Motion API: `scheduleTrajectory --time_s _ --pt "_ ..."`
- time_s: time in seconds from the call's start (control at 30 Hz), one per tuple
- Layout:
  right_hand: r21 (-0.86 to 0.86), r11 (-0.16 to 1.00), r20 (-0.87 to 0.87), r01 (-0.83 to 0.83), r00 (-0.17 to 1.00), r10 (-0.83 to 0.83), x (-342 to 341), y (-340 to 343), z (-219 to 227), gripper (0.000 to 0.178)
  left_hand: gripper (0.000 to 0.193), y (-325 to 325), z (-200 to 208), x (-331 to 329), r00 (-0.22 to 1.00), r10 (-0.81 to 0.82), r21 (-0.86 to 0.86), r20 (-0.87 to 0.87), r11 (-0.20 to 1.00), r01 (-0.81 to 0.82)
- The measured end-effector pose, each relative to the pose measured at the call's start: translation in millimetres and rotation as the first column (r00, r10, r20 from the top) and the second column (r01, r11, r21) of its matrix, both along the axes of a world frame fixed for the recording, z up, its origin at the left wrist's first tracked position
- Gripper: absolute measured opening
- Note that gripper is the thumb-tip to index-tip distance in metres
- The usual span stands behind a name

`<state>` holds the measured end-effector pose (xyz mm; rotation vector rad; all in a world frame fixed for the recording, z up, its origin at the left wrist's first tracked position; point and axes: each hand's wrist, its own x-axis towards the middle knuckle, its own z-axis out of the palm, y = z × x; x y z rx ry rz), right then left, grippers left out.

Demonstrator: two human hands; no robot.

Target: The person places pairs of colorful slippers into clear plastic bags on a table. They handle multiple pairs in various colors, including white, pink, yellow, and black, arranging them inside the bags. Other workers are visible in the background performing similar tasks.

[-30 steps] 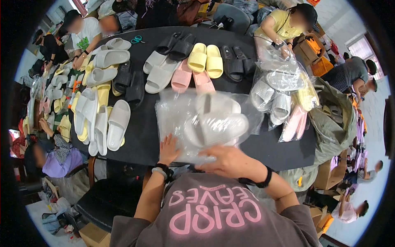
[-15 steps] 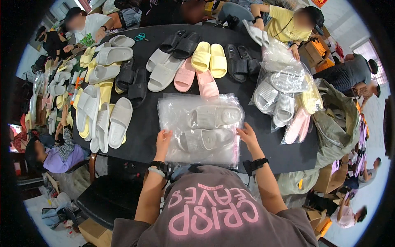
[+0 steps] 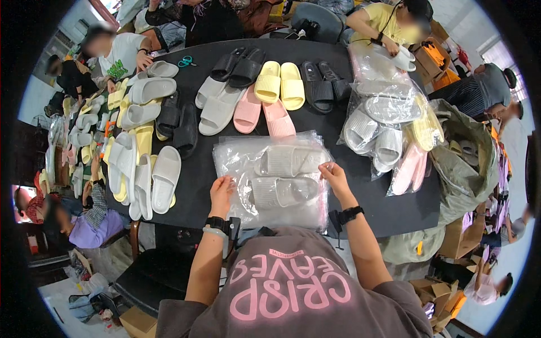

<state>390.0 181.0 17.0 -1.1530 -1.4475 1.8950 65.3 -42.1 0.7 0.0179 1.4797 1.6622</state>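
Observation:
Two grey slide slippers (image 3: 284,190) lie side by side inside a clear plastic bag (image 3: 239,163), toes pointing left. Under them is a stack of flat clear bags (image 3: 282,218) on the black table. My left hand (image 3: 221,193) is closed at the bag's left edge, its fingers bent in. At the opposite edge, my right hand (image 3: 337,180) pinches the plastic beside the slippers' heel ends. Just beyond the bags stand pink slides (image 3: 278,119), yellow slides (image 3: 280,85) and larger grey slides (image 3: 221,110).
Bagged slippers (image 3: 389,124) are heaped at the right, beside a large green sack (image 3: 465,169). Loose grey and yellow slides (image 3: 166,180) crowd the left. Black slides (image 3: 317,87) and teal scissors (image 3: 187,61) lie farther back. A person in yellow (image 3: 383,25) handles a slipper across the table.
My right hand has moved in onto the bag's right edge, its fingers now pinched. My left hand stays at the left edge. The person in yellow has brought a slipper down toward the bags.

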Motion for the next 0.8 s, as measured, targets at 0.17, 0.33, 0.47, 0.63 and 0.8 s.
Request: scheduleTrajectory --time_s 0.17,0.33,0.47,0.63,0.8 --pt "-0.134 0.958 -0.111 -0.253 0.965 0.239 20 -21 83 0.021 0.018 -7 -5 -21 0.973 -0.031 -0.081 -0.227 0.997 0.013" --pt "-0.504 0.837 -0.304 -0.211 0.951 0.057 45 -28 46 0.027 0.034 -9 -22 -34 0.818 -0.011 -0.237 -0.576 0.959 -0.154" --pt "-0.421 0.864 -0.176 -0.276 0.959 0.221 54 -35 -2 0.026 0.041 -17 7 -22 0.404 -0.404 -0.449 -0.821 0.894 -0.019" --pt "0.135 0.827 0.030 -0.545 0.837 0.546 3 -47 -8 0.029 0.042 -42 -14 -4 0.377 -0.561 -0.517 -0.737 0.827 0.220" --pt "0.603 0.404 0.299 -0.687 0.665 0.685 -63 -37 -7 0.041 0.051 -37 -29 2 0.571 -0.616 -0.505 -0.543 0.783 0.363"
